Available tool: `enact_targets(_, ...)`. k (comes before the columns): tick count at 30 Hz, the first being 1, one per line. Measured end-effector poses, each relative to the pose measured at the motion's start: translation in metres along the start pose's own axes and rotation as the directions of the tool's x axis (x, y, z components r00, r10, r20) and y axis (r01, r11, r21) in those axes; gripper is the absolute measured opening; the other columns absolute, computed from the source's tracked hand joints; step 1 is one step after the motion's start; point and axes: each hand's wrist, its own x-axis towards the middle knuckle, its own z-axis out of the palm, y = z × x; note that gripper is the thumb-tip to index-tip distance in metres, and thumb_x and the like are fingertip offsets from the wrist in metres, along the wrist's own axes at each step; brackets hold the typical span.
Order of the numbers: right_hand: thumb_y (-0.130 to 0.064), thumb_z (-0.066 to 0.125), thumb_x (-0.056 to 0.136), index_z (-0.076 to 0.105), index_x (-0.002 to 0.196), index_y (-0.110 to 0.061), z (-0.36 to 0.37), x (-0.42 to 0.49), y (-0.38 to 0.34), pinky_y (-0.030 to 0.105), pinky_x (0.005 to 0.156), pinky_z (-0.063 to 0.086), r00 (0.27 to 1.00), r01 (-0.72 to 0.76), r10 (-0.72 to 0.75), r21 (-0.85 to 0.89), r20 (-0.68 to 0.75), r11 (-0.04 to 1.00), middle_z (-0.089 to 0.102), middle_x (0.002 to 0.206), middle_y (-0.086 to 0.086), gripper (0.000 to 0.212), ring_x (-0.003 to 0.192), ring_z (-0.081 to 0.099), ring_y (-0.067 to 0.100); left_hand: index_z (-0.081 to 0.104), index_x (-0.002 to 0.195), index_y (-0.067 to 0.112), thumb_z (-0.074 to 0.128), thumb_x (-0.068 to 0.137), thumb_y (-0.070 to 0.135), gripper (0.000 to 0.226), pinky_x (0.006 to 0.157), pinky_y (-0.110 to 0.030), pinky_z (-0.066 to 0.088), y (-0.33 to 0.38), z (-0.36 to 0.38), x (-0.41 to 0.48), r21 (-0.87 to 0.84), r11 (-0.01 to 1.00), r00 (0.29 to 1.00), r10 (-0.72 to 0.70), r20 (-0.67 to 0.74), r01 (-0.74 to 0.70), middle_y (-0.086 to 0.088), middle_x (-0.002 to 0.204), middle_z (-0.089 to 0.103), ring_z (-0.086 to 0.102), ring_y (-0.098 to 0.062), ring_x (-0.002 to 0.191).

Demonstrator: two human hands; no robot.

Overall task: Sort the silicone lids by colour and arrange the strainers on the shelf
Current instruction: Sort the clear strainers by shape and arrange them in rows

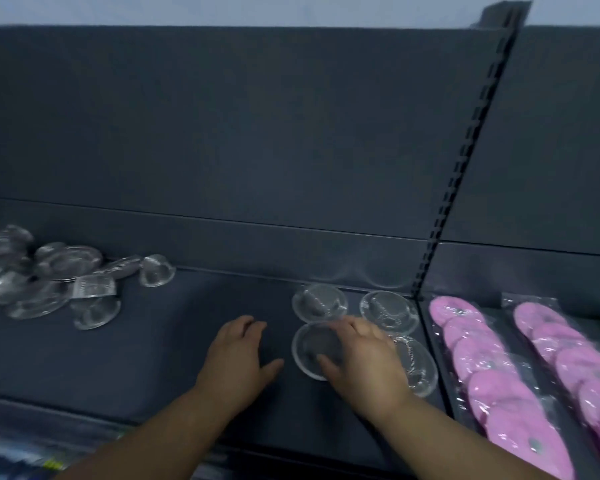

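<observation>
On the right hand (368, 365), the fingers (354, 329) curl over the far rim of a clear lid (307, 351), thumb on its near side, holding it flat on the shelf (174, 348) as the front-left piece of a block of four near the shelf's right end. The left hand (236, 355) rests just beside it, fingers loose, holding nothing. The unsorted pile (49, 275) lies well apart at the left end, so the left hand looks nearer for the next lid. Packets of pink lids (482, 362) fill the adjoining bay.
</observation>
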Motion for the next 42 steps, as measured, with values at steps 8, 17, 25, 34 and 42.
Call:
enact_targets(8, -0.065, 0.043, 0.086, 0.032, 0.145, -0.031, 0.037, 0.01, -0.173, 0.033, 0.109, 0.031, 0.96, 0.143, -0.129, -0.037, 0.249, 0.989, 0.039, 0.144, -0.008, 0.068, 0.132, 0.037, 0.017, 0.028, 0.148, 0.024, 0.049, 0.084, 0.064, 0.078, 0.117, -0.033, 0.019, -0.165, -0.088, -0.067, 0.186, 0.968, 0.985, -0.162, -0.058, 0.17, -0.002, 0.154, 0.023, 0.02, -0.021, 0.142)
enact_targets(17, -0.07, 0.042, 0.085, 0.021, 0.149, -0.032, 0.105, 0.019, -0.366, 0.034, 0.118, 0.017, 0.9, 0.273, -0.273, 0.049, 0.34, 0.961, 0.019, 0.156, -0.006, 0.077, 0.144, 0.017, 0.017, 0.02, 0.15, 0.026, 0.047, 0.085, 0.065, 0.081, 0.116, -0.035, 0.018, -0.346, -0.181, -0.146, 0.239, 0.903, 0.935, -0.34, -0.104, 0.356, -0.003, 0.156, 0.019, 0.017, -0.022, 0.144)
enact_targets(25, -0.062, 0.05, 0.085, 0.026, 0.148, -0.03, 0.132, 0.06, -0.431, 0.033, 0.112, 0.03, 0.88, 0.302, -0.292, 0.032, 0.374, 0.953, 0.028, 0.152, -0.007, 0.074, 0.139, 0.029, 0.018, 0.021, 0.15, 0.023, 0.051, 0.085, 0.062, 0.082, 0.117, -0.035, 0.02, -0.419, -0.199, -0.136, 0.172, 0.896, 0.913, -0.4, -0.086, 0.409, -0.005, 0.156, 0.019, 0.019, -0.023, 0.143)
enact_targets(34, -0.052, 0.055, 0.086, 0.032, 0.143, -0.031, 0.171, 0.127, -0.444, 0.032, 0.106, 0.037, 0.849, 0.294, -0.276, 0.03, 0.45, 0.955, 0.033, 0.147, -0.006, 0.065, 0.133, 0.037, 0.017, 0.029, 0.147, 0.02, 0.056, 0.085, 0.055, 0.076, 0.112, -0.026, 0.023, -0.463, -0.19, -0.087, 0.091, 0.897, 0.902, -0.427, -0.068, 0.432, -0.001, 0.15, 0.03, 0.03, -0.018, 0.137)
enact_targets(42, -0.046, 0.057, 0.085, 0.03, 0.144, -0.031, 0.198, 0.172, -0.458, 0.031, 0.107, 0.038, 0.898, 0.248, -0.266, 0.096, 0.349, 0.964, 0.024, 0.15, -0.008, 0.066, 0.134, 0.033, 0.018, 0.02, 0.15, 0.011, 0.062, 0.086, 0.044, 0.084, 0.114, -0.03, 0.02, -0.501, -0.199, -0.032, -0.093, 0.876, 0.864, -0.482, -0.149, 0.473, -0.007, 0.154, 0.026, 0.025, -0.021, 0.14)
